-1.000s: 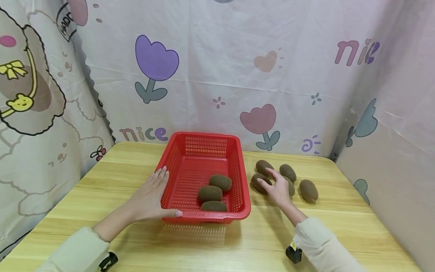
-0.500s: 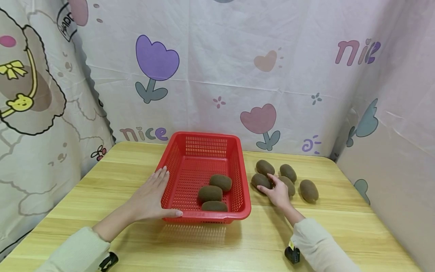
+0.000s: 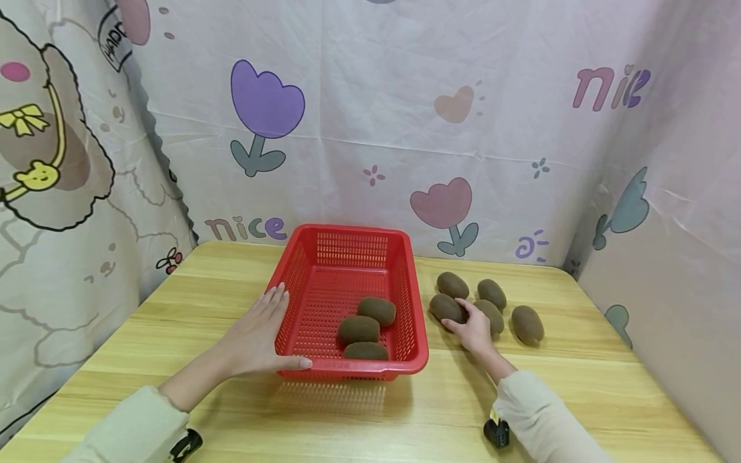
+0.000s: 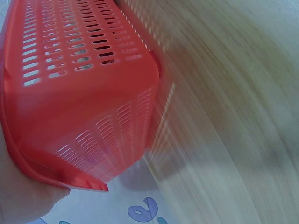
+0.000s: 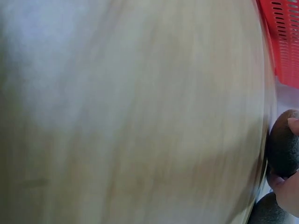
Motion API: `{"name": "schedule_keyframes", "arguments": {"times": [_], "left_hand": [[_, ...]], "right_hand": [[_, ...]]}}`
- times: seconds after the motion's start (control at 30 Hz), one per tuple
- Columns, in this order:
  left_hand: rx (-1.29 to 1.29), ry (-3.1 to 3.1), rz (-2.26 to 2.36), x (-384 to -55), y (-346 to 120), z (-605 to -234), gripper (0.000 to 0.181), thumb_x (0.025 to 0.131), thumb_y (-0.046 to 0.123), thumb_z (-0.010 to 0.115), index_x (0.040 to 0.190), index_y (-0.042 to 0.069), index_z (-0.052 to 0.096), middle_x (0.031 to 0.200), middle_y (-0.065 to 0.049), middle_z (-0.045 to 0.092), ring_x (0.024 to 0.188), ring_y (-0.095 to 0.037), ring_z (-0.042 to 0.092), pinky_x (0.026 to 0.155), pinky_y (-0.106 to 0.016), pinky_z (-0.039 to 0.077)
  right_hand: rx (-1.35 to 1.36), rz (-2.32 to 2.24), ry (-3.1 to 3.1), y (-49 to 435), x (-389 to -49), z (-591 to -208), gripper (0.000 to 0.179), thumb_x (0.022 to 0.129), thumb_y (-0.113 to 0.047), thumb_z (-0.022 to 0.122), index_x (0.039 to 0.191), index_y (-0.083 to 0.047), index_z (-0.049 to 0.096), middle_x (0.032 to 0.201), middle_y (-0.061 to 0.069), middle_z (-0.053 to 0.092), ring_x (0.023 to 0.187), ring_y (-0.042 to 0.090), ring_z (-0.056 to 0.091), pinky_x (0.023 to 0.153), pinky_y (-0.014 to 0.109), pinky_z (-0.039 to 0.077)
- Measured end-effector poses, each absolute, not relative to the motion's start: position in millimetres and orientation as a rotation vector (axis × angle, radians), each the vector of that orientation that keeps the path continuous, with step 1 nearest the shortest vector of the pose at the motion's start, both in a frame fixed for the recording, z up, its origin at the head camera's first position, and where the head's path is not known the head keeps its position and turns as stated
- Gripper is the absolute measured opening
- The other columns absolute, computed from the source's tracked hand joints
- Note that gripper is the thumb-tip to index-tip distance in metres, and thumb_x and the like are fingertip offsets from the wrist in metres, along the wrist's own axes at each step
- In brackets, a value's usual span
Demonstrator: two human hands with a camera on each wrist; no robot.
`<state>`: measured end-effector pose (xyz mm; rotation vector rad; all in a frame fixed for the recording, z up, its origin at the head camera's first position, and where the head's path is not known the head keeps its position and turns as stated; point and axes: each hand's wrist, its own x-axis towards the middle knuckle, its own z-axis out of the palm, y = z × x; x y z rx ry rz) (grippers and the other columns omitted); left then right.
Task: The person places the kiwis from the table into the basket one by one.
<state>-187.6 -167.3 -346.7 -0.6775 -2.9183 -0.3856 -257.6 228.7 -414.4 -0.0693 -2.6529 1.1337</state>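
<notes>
The right hand (image 3: 476,329), right of centre in the head view, has its thumb and a forefinger parted by about the breadth of a fruit and pinches one brown kiwi (image 3: 446,309) between them. In the right wrist view, at the right edge of the frame, one fingertip lies on the fruit's upper end and the hand shows again at its lower end; the other fingers are too hidden to tell.

The left hand (image 3: 251,341), left of the frame's centre, is spread wide: its fingers (image 3: 276,299) lie nearly straight against the left rim of the red basket (image 3: 412,302), and the thumb reaches along the near rim. It touches the basket only.

The pinched kiwi is oval, dull brown and darker on its shaded side, and appears to lie on the wood-grain counter (image 3: 451,399), just beside the basket's right wall. Around it, right of centre, are four more: a kiwi behind it (image 3: 453,285), a kiwi beside the hand (image 3: 491,317), partly covered by it, a kiwi farther back (image 3: 492,294) and the rightmost kiwi (image 3: 527,325). Three kiwis (image 3: 359,330) lie close together inside the basket, toward its lower right corner.
</notes>
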Motion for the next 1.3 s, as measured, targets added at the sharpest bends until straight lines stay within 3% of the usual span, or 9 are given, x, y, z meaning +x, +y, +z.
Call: {"name": "schedule_keyframes", "arguments": {"times": [0.53,0.77,1.0,1.3], "left_hand": [[-0.681,-2.917,-0.387,-186.9,-166.9,-345.1,0.119,0.068,0.072,0.059,0.141,-0.014,0.021,0.150,-0.029,0.018,0.140,-0.042,0.018,0.113,-0.053,0.022],[-0.677,-2.921,-0.389,-187.1,-167.3,-345.7,0.119,0.068,0.072,0.059,0.141,-0.013,0.020,0.151,-0.029,0.017,0.140,-0.042,0.017,0.113,-0.053,0.022],[-0.681,-2.920,-0.386,-187.1,-167.3,-346.0,0.119,0.068,0.072,0.059,0.141,-0.014,0.021,0.151,-0.029,0.017,0.140,-0.042,0.018,0.113,-0.053,0.022],[-0.680,-2.920,-0.396,-187.6,-167.2,-345.7,0.119,0.068,0.072,0.059,0.141,-0.014,0.022,0.150,-0.029,0.018,0.140,-0.042,0.018,0.113,-0.054,0.022]], "right_hand": [[-0.059,1.165,-2.616,227.2,-250.5,-400.1,0.051,0.075,-0.015,0.075,0.120,0.002,0.058,0.118,0.027,0.060,0.110,0.039,0.056,0.094,0.048,0.045],[0.100,1.213,-2.459,224.8,-246.1,-395.8,0.049,0.069,-0.023,0.080,0.109,0.001,0.064,0.101,0.023,0.067,0.091,0.030,0.064,0.077,0.036,0.053],[-0.003,1.245,-2.543,215.7,-243.7,-381.1,0.048,0.074,-0.012,0.075,0.117,0.003,0.059,0.111,0.025,0.064,0.098,0.031,0.063,0.081,0.033,0.052],[0.031,1.299,-2.531,211.7,-246.5,-365.2,0.048,0.077,-0.009,0.074,0.121,0.004,0.057,0.114,0.025,0.062,0.102,0.030,0.061,0.082,0.029,0.051]]}}
